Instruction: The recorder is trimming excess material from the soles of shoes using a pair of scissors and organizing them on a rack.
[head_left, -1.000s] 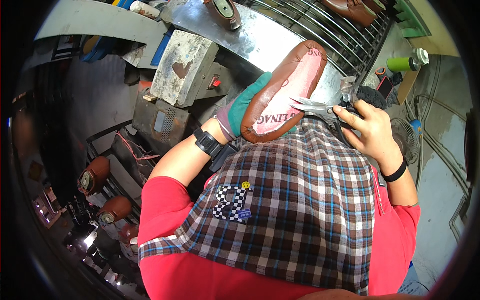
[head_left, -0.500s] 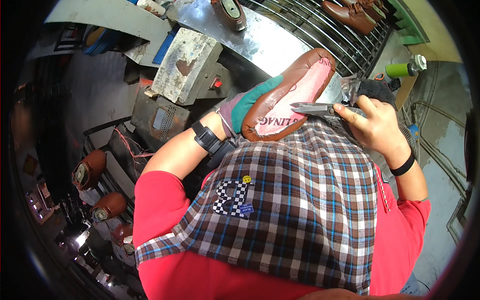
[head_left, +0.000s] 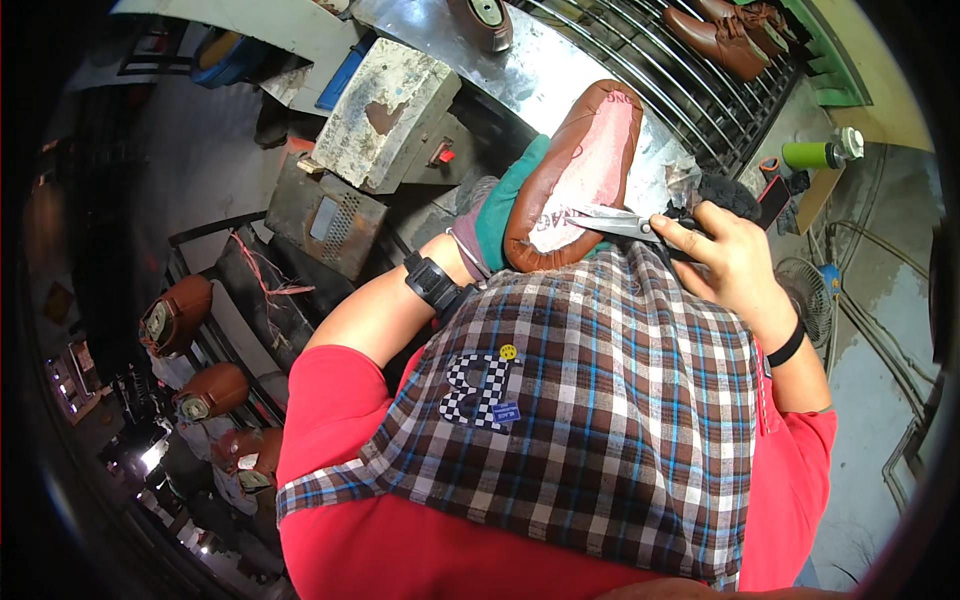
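Observation:
A brown leather shoe upper (head_left: 531, 205) lies sole side up in front of my chest, its edge folded over a pink insole (head_left: 592, 165) with dark printing. My left hand (head_left: 495, 222), in a green and purple glove, is wrapped round the shoe's left side from below; most of its fingers are hidden. My bare right hand (head_left: 728, 258) grips a pair of steel scissors (head_left: 625, 224). Their slim blades point left across the pink insole near its lower end, slightly apart. Whether they touch the insole I cannot tell.
Beyond the shoe is a metal worktop (head_left: 545, 75) with another brown shoe (head_left: 484, 22). Brown shoes (head_left: 722, 42) stand on a wire rack at the far right. A worn metal machine (head_left: 385, 105) is at left. A green bottle (head_left: 812, 155) and a fan (head_left: 808, 290) are at right.
The shoe has turned so its far end points more straight away from me. My right hand and the scissors have shifted left and slightly nearer, the tips closer to the insole's lower end.

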